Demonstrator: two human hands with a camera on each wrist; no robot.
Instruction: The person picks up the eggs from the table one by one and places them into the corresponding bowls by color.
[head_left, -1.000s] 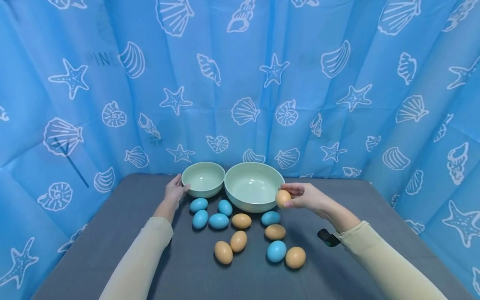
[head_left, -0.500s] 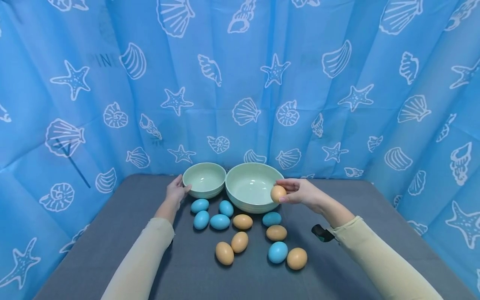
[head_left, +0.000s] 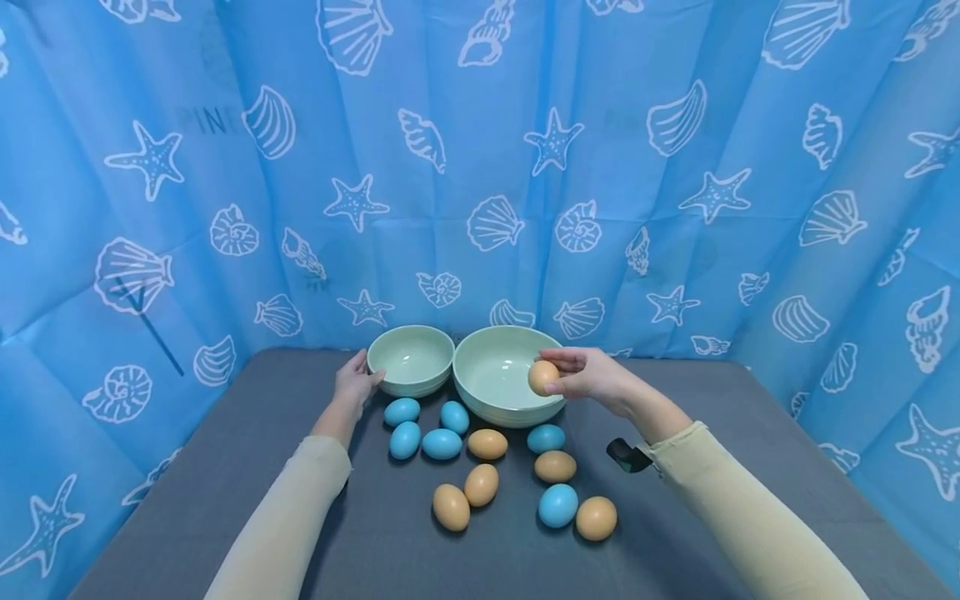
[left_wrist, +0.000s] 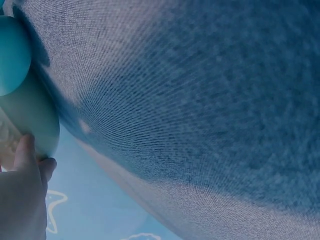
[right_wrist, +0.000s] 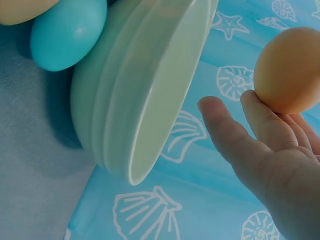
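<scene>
My left hand point(head_left: 352, 385) holds the side of the small pale green bowl point(head_left: 411, 385), thumb near its rim. In the left wrist view, the thumb and a fingertip lie against the bowl point(left_wrist: 42, 117). My right hand point(head_left: 596, 379) pinches a light brown egg point(head_left: 542, 377) over the right part of the larger pale green bowl point(head_left: 495, 400). In the right wrist view, this egg point(right_wrist: 290, 70) sits at the fingertips, apart from the large bowl point(right_wrist: 115, 100). The visible insides of both bowls show no eggs.
Several blue eggs point(head_left: 442, 444) and brown eggs point(head_left: 451, 507) lie on the grey cloth-covered table point(head_left: 390, 558) in front of the bowls. The bowls stand side by side near a blue shell-patterned curtain point(head_left: 480, 167). A black device point(head_left: 628, 456) hangs at the right wrist.
My right hand has moved left and slightly up with the brown egg, from beside the large bowl's right rim to over the bowl. The left hand stays at the small bowl.
</scene>
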